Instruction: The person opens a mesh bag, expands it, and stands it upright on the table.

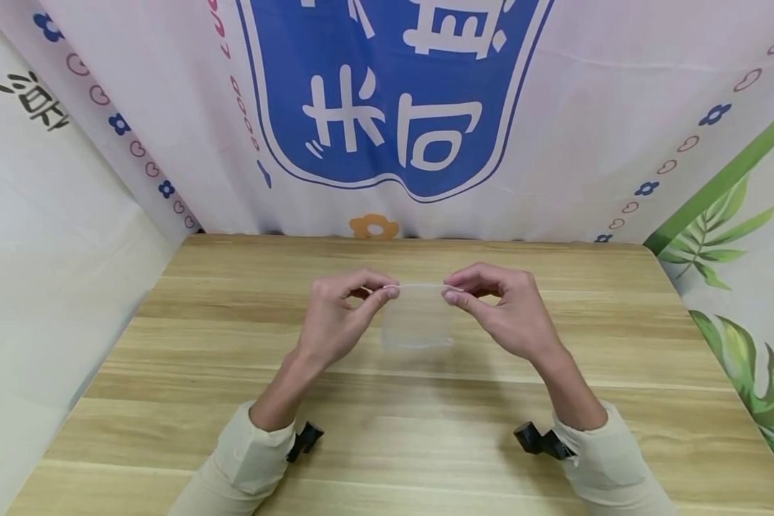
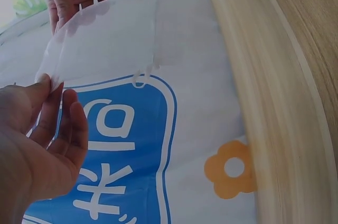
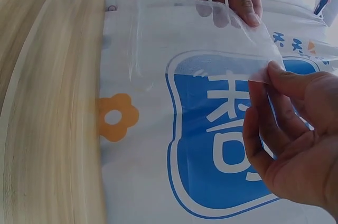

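Above the table, a small clear plastic bag (image 1: 417,319) hangs flat between both hands, its upper edge stretched level. My left hand (image 1: 342,308) pinches the left upper corner between thumb and index finger. At the right upper corner, my right hand (image 1: 506,308) holds the edge in the same kind of pinch. Through the see-through film (image 2: 111,39) in the left wrist view, the other hand's fingertips show behind it. The right wrist view shows creases near the far end of the plastic (image 3: 136,49). Whether its mouth is parted, I cannot tell.
A wood-grain table (image 1: 387,444) lies beneath the hands. Behind its far edge hangs a white cloth with a blue printed emblem (image 1: 355,172) and an orange flower (image 1: 374,226). Black wrist mounts (image 1: 306,438) sit at both sleeve cuffs. A leaf-patterned cloth (image 1: 742,215) hangs at the right.
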`<move>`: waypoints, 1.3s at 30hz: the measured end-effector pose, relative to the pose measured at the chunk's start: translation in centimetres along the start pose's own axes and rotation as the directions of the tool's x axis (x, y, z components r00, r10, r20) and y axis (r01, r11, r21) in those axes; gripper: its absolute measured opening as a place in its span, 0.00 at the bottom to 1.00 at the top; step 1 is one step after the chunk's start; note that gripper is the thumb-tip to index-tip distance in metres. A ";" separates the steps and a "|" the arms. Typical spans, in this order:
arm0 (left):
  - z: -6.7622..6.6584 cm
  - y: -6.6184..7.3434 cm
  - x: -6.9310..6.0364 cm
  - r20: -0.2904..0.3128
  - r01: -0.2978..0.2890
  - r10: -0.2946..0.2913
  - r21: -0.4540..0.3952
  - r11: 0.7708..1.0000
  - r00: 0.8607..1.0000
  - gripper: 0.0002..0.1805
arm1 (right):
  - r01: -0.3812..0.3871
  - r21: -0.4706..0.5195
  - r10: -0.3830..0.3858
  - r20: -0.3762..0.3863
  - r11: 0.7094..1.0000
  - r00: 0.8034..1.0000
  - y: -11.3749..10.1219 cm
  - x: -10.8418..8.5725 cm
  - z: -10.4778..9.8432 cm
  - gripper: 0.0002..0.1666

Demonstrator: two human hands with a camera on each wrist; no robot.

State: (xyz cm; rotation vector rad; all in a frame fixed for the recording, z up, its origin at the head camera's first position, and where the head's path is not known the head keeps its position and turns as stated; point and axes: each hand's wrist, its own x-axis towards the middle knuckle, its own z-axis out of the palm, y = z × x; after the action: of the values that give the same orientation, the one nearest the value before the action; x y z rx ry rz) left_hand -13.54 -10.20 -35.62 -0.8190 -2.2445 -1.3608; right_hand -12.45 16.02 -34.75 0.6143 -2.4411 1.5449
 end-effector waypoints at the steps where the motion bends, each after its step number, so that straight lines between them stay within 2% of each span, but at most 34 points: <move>1: 0.0 0.0 0.0 -0.004 -0.001 0.001 -0.001 1.000 1.000 0.02 | -0.002 0.001 0.002 -0.004 1.000 1.000 0.0 0.0 0.0 0.07; 14: 0.4 0.3 -0.2 -0.064 -0.038 0.035 -0.035 0.999 0.997 0.07 | 0.046 0.048 -0.045 -0.015 0.998 0.999 -0.5 -0.1 0.2 0.11; 21: 0.7 0.4 -0.3 -0.058 -0.031 0.025 -0.115 0.993 0.998 0.08 | -0.011 0.067 0.009 0.027 0.998 1.000 -0.5 -0.2 0.3 0.18; 28: 0.9 0.6 -0.4 0.032 0.043 -0.040 -0.116 0.992 0.999 0.08 | 0.051 0.091 -0.045 -0.069 0.995 0.997 -0.5 -0.2 0.7 0.18; 33: 1.0 0.6 -0.4 0.019 0.028 -0.026 -0.126 0.992 0.999 0.03 | 0.086 0.121 -0.073 -0.108 0.989 0.991 -0.5 -0.1 0.9 0.18; 39: 1.1 0.6 -0.5 0.001 0.000 0.000 -0.141 0.990 1.000 0.03 | 0.102 0.139 -0.085 -0.120 0.985 0.989 -0.5 -0.2 1.1 0.20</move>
State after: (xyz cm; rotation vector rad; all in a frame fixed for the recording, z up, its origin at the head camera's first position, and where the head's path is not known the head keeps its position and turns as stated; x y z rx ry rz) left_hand -12.79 -9.15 -35.96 -0.8668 -2.1680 -1.5337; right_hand -11.98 14.93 -34.91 0.6373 -2.1996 1.6811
